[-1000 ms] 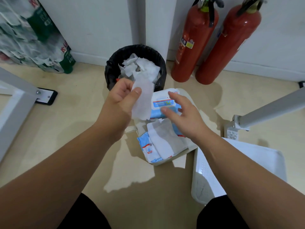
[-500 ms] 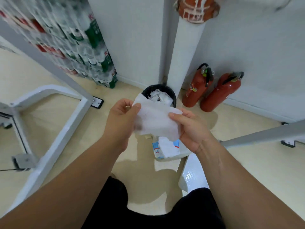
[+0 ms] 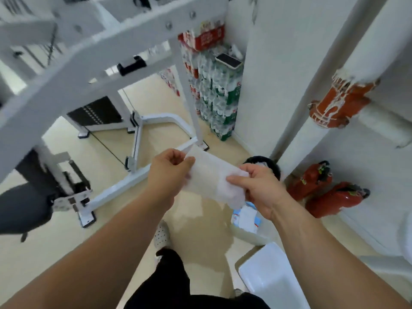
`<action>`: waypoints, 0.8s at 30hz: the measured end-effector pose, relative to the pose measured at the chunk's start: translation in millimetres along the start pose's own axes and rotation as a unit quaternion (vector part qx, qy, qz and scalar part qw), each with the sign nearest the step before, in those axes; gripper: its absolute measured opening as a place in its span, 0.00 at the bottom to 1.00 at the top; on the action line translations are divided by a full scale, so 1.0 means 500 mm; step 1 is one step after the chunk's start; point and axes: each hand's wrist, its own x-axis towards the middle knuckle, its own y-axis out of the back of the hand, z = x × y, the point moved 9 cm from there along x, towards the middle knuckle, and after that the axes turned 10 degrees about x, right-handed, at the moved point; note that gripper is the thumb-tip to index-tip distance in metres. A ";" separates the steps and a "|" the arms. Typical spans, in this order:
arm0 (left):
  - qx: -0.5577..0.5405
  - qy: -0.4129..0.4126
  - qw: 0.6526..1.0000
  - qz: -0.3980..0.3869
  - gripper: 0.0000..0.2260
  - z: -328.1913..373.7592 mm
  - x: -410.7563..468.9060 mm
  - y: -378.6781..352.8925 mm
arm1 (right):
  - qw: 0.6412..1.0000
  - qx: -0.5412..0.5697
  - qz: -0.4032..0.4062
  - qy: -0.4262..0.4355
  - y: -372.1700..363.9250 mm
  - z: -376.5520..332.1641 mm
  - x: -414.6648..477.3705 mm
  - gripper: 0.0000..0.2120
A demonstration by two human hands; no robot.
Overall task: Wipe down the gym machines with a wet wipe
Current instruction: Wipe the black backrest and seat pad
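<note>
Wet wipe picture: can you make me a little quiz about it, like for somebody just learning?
1. True or false: only the left hand holds the wet wipe.
2. How many red fire extinguishers are by the wall?
3. Pick one. Stacked against the wall beyond the hands are: A) towels, B) bottled drink packs, C) balls.

Key:
1. False: the right hand pinches it too.
2. Two.
3. B.
</note>
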 end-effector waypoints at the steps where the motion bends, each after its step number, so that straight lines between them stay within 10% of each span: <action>1: -0.006 0.005 1.000 0.020 0.08 -0.004 -0.023 0.044 | 1.000 -0.013 -0.010 -0.002 -0.035 -0.005 -0.012 0.07; 15: 0.008 -0.004 0.974 0.228 0.11 -0.235 -0.265 0.779 | 0.975 -0.145 -0.148 0.082 -0.722 0.114 -0.193 0.03; 24: 0.051 -0.015 0.972 0.227 0.08 -0.379 -0.332 1.266 | 0.965 -0.181 -0.139 0.127 -1.209 0.237 -0.300 0.02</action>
